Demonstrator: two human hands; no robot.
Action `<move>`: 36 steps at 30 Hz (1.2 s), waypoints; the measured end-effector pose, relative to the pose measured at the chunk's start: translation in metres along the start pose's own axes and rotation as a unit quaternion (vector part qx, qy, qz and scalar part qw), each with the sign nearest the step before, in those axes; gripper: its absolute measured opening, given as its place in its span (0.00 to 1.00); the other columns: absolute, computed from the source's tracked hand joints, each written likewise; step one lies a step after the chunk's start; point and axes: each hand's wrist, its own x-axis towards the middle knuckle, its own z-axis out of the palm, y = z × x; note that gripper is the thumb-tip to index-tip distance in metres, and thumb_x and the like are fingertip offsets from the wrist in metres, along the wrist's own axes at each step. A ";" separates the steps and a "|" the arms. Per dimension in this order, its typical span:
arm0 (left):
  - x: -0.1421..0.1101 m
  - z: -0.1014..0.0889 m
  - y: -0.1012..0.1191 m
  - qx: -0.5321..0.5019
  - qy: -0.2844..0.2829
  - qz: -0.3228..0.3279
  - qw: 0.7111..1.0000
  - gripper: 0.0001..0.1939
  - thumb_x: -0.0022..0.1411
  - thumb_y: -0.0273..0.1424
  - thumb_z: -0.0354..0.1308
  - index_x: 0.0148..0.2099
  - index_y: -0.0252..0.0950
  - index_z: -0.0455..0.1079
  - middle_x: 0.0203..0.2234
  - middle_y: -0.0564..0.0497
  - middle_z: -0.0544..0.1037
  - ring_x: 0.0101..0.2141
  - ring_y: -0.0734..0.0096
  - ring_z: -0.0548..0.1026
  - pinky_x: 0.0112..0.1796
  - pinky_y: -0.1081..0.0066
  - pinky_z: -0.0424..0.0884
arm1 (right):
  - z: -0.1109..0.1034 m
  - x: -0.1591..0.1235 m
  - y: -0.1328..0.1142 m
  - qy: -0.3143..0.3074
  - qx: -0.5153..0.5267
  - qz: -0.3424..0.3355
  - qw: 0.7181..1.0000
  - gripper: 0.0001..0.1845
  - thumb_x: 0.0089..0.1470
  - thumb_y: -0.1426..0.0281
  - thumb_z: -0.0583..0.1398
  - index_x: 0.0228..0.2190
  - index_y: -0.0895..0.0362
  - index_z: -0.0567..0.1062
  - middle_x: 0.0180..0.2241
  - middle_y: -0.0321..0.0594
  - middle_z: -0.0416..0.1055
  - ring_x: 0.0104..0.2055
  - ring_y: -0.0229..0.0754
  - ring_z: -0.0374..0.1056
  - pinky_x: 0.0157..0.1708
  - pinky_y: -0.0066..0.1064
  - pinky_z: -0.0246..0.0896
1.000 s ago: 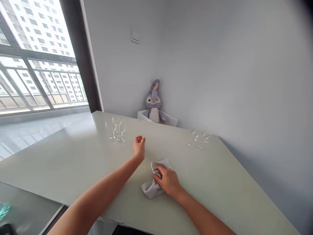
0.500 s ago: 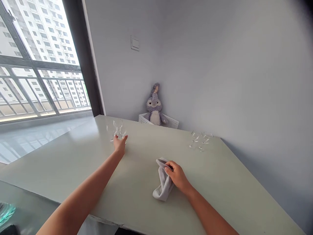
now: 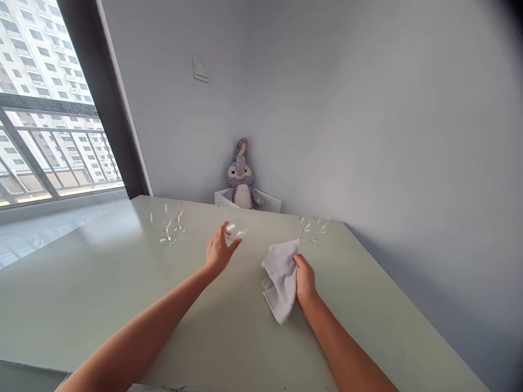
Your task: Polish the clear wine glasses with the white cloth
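My left hand (image 3: pixel 218 251) is closed around a small clear stemmed glass (image 3: pixel 237 230), with the thumb on its near side. The hand hides the lower part of this glass. Over the middle of the table, my right hand (image 3: pixel 305 275) grips a pale grey cloth (image 3: pixel 281 277) by its right edge, and the cloth hangs in loose folds. Left of my left hand, two more stemmed glasses stand upright, a nearer glass (image 3: pixel 162 220) and a farther glass (image 3: pixel 178 216). Beyond my right hand are another pair, a left glass (image 3: pixel 304 222) and a right glass (image 3: pixel 321 226).
The pale green table (image 3: pixel 229 343) reaches to a grey wall (image 3: pixel 368 120). Behind its far edge, a plush toy (image 3: pixel 242 182) sits in a white perforated basket (image 3: pixel 269 203). A large window (image 3: pixel 49 109) is at the left.
My left hand has carried one glass rightward from the left group. My right hand has lifted the cloth, which now hangs more spread out. The camera view has turned slightly right.
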 end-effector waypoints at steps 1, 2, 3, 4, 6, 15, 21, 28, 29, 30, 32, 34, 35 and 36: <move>-0.007 0.005 0.008 0.020 -0.014 0.046 0.999 0.30 0.50 0.42 0.58 0.54 0.45 0.57 0.36 0.49 0.72 0.39 0.59 0.70 0.40 0.64 0.62 | -0.001 -0.002 -0.005 0.032 -0.002 0.000 0.999 0.14 0.49 0.58 0.52 0.25 0.55 0.66 0.19 0.33 0.61 0.21 0.38 0.56 0.21 0.29 0.53; -0.014 0.009 0.014 0.035 -0.026 0.082 0.996 0.30 0.51 0.42 0.58 0.55 0.44 0.56 0.36 0.48 0.72 0.40 0.58 0.70 0.40 0.64 0.62 | -0.001 -0.004 -0.010 0.059 -0.006 -0.008 0.998 0.13 0.50 0.58 0.53 0.27 0.55 0.66 0.21 0.33 0.62 0.23 0.37 0.57 0.22 0.28 0.53; -0.020 0.013 0.018 0.050 -0.036 0.109 0.992 0.30 0.52 0.43 0.57 0.55 0.44 0.56 0.36 0.47 0.72 0.40 0.58 0.69 0.40 0.64 0.62 | -0.001 -0.008 -0.016 0.080 -0.012 -0.029 0.996 0.13 0.50 0.59 0.53 0.30 0.55 0.67 0.24 0.34 0.63 0.25 0.37 0.58 0.24 0.28 0.54; -0.026 0.016 0.021 0.063 -0.045 0.127 0.989 0.29 0.53 0.43 0.56 0.56 0.43 0.56 0.36 0.47 0.72 0.39 0.58 0.69 0.40 0.64 0.62 | 0.000 -0.013 -0.021 0.088 -0.018 -0.059 0.994 0.13 0.52 0.59 0.52 0.34 0.55 0.67 0.28 0.36 0.65 0.28 0.38 0.59 0.27 0.28 0.55; -0.036 0.022 0.024 0.089 -0.070 0.151 0.982 0.29 0.54 0.43 0.55 0.57 0.42 0.55 0.36 0.46 0.71 0.37 0.59 0.70 0.38 0.64 0.62 | 0.006 -0.025 -0.030 0.058 -0.026 -0.109 0.992 0.15 0.54 0.60 0.51 0.40 0.55 0.67 0.36 0.41 0.66 0.35 0.40 0.61 0.33 0.30 0.57; -0.049 0.009 0.024 0.180 -0.108 0.238 0.948 0.24 0.57 0.32 0.52 0.57 0.38 0.55 0.37 0.47 0.71 0.38 0.63 0.68 0.39 0.65 0.62 | 0.025 -0.053 -0.032 -0.364 -0.003 0.000 0.931 0.21 0.53 0.63 0.54 0.49 0.53 0.64 0.27 0.36 0.70 0.29 0.38 0.67 0.31 0.30 0.63; -0.053 0.005 0.029 0.200 -0.134 0.349 0.906 0.24 0.58 0.34 0.51 0.57 0.39 0.56 0.37 0.46 0.73 0.37 0.63 0.68 0.39 0.64 0.61 | 0.027 -0.043 -0.010 -0.314 0.041 0.113 0.942 0.15 0.48 0.59 0.59 0.24 0.60 0.72 0.16 0.37 0.69 0.19 0.36 0.66 0.22 0.27 0.62; -0.035 -0.003 0.025 0.177 -0.162 0.397 0.886 0.17 0.61 0.35 0.49 0.52 0.42 0.62 0.30 0.50 0.75 0.34 0.68 0.71 0.51 0.57 0.52 | 0.017 -0.021 -0.012 -0.308 0.240 0.228 0.892 0.16 0.45 0.58 0.61 0.24 0.60 0.71 0.15 0.34 0.69 0.14 0.33 0.63 0.16 0.23 0.58; -0.033 -0.004 0.024 0.156 -0.196 0.378 0.891 0.17 0.60 0.38 0.50 0.51 0.40 0.63 0.27 0.51 0.74 0.31 0.69 0.71 0.49 0.58 0.54 | 0.013 -0.019 -0.014 -0.336 0.206 0.216 0.893 0.16 0.45 0.58 0.61 0.24 0.61 0.72 0.17 0.36 0.70 0.15 0.34 0.65 0.17 0.24 0.59; -0.031 -0.006 0.024 0.126 -0.240 0.347 0.898 0.18 0.59 0.41 0.50 0.49 0.40 0.65 0.24 0.52 0.74 0.29 0.70 0.71 0.47 0.60 0.57 | 0.009 -0.017 -0.015 -0.370 0.163 0.199 0.893 0.16 0.45 0.59 0.62 0.25 0.61 0.73 0.18 0.37 0.72 0.17 0.36 0.67 0.19 0.25 0.60; -0.027 -0.011 0.024 0.046 -0.377 0.249 0.891 0.20 0.56 0.47 0.50 0.42 0.38 0.68 0.21 0.53 0.72 0.24 0.71 0.70 0.37 0.67 0.64 | 0.000 -0.015 -0.020 -0.448 0.082 0.161 0.875 0.15 0.44 0.61 0.63 0.25 0.63 0.74 0.19 0.40 0.73 0.20 0.40 0.69 0.24 0.30 0.63; -0.024 -0.018 0.026 -0.040 -0.546 0.132 0.827 0.23 0.56 0.50 0.46 0.33 0.36 0.69 0.18 0.53 0.70 0.19 0.74 0.69 0.27 0.73 0.64 | -0.006 -0.016 -0.025 -0.517 0.041 0.139 0.843 0.15 0.43 0.62 0.63 0.23 0.64 0.75 0.19 0.40 0.73 0.24 0.42 0.70 0.29 0.33 0.64; -0.022 -0.021 0.027 -0.074 -0.612 0.084 0.782 0.24 0.57 0.51 0.44 0.30 0.35 0.67 0.17 0.53 0.69 0.18 0.75 0.68 0.24 0.74 0.63 | -0.007 -0.016 -0.026 -0.538 0.036 0.138 0.831 0.15 0.44 0.62 0.63 0.22 0.64 0.75 0.18 0.41 0.73 0.24 0.42 0.70 0.30 0.33 0.64; -0.021 -0.023 0.029 -0.098 -0.656 0.051 0.746 0.26 0.58 0.51 0.42 0.27 0.34 0.66 0.16 0.53 0.69 0.17 0.75 0.67 0.22 0.75 0.62 | -0.008 -0.017 -0.027 -0.543 0.037 0.141 0.827 0.15 0.45 0.62 0.62 0.22 0.64 0.75 0.18 0.41 0.72 0.24 0.42 0.70 0.29 0.33 0.64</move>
